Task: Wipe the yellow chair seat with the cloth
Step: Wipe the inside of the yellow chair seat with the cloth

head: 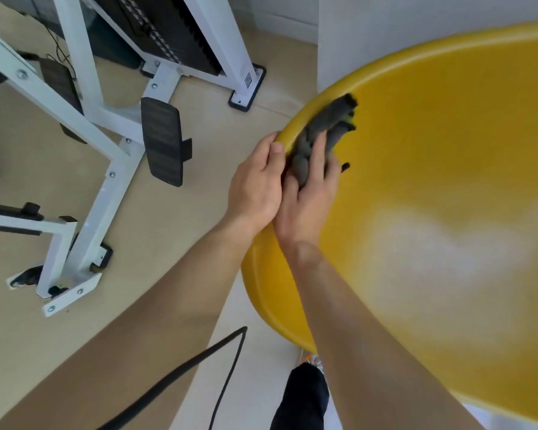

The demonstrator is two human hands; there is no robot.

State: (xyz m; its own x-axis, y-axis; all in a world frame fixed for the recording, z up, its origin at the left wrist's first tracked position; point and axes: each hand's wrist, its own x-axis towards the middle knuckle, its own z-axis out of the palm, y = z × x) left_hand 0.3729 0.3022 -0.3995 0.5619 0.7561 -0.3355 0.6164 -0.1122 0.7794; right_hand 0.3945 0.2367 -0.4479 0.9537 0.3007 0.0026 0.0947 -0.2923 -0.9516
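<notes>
Right of the right hand (308, 200) and past its fingertips, the bowl of the yellow chair seat (441, 156) lies open and smooth; the only thing in the way is the bunched cloth (326, 128) it holds against the raised rim. The left hand (255, 187) grips that rim from outside, touching the right hand, with bare floor (199, 212) to its left before the white metal frame (111, 181) and its black pads (163, 141). Ahead of both hands a white wall panel (385, 32) rises just behind the seat, and under the forearms a black cable (199, 360) crosses the floor beside a dark trouser leg (302, 398).
</notes>
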